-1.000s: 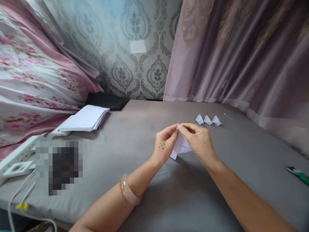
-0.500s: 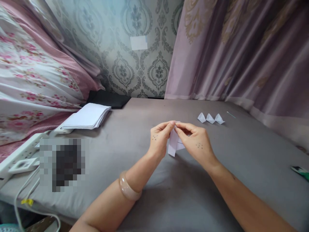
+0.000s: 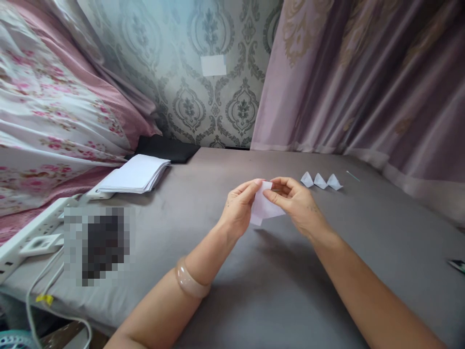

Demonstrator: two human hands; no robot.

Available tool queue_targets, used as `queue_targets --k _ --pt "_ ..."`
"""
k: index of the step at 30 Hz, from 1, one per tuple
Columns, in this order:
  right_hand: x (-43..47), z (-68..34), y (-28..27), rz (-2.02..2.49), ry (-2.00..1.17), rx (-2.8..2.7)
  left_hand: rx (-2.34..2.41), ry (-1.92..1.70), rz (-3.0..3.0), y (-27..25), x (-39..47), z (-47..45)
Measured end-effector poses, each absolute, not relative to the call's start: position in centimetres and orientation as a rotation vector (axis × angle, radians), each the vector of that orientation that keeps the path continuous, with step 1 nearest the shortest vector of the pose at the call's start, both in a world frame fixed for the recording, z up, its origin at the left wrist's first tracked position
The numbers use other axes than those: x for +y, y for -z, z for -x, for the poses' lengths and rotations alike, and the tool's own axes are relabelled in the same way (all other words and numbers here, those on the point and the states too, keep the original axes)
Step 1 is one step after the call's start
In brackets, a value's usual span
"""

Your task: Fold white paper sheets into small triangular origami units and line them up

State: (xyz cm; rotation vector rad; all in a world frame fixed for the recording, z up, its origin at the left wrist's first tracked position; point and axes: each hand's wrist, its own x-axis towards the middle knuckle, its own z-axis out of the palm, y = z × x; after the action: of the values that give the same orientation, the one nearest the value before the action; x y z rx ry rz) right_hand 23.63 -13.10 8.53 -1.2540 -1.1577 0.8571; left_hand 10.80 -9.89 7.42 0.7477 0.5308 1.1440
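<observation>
A small folded sheet of white paper is held up above the grey table cover, between my two hands. My left hand pinches its upper left edge between thumb and fingers. On the other side, my right hand has its thumb on the paper's front and its curled fingers behind. The fingertips behind the paper are partly hidden. Beyond my right hand, three small folded white paper shapes stand in a row with pointed tops.
A stack of white paper lies at the left, near a black flat item. A white power strip with cables runs along the left edge. A thin stick lies at the far right, and a dark object at the right edge.
My right hand has moved slightly right and its fingers have loosened from the tight pinch at the top. The paper has tilted and shows more of its face. The view has shifted slightly.
</observation>
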Motion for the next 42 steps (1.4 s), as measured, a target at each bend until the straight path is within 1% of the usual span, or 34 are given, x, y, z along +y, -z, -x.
queue_targets --k 3,6,11,17,25,36,42 --pt "-12.7 -23.6 -8.2 1.153 -1.040 -1.115 0.530 -1.142 -0.686 -7.2 -9.7 -10.9" --pt "-12.4 -23.4 -7.8 1.158 -1.103 -1.083 0.551 -1.137 -0.695 -6.8 -9.4 -10.9" --pt "-12.2 -23.6 -7.0 1.188 -1.040 -1.103 0.652 -1.203 -0.768 -5.9 -8.8 -10.9" --pt "-12.2 -23.7 -6.8 1.208 -0.968 -1.180 0.656 -1.172 -0.750 -5.5 -8.4 -10.8" --pt "-12.1 -23.9 -7.0 1.191 -0.983 -1.198 0.658 -1.133 -0.725 -5.5 -8.5 -10.7" --pt "-12.2 -23.7 -7.0 1.222 -0.817 -1.360 0.670 -1.156 -0.721 -5.3 -8.4 -10.7" --pt "-12.5 -23.5 -7.2 1.270 -0.578 -1.508 0.655 -1.157 -0.700 -5.6 -8.5 -10.7"
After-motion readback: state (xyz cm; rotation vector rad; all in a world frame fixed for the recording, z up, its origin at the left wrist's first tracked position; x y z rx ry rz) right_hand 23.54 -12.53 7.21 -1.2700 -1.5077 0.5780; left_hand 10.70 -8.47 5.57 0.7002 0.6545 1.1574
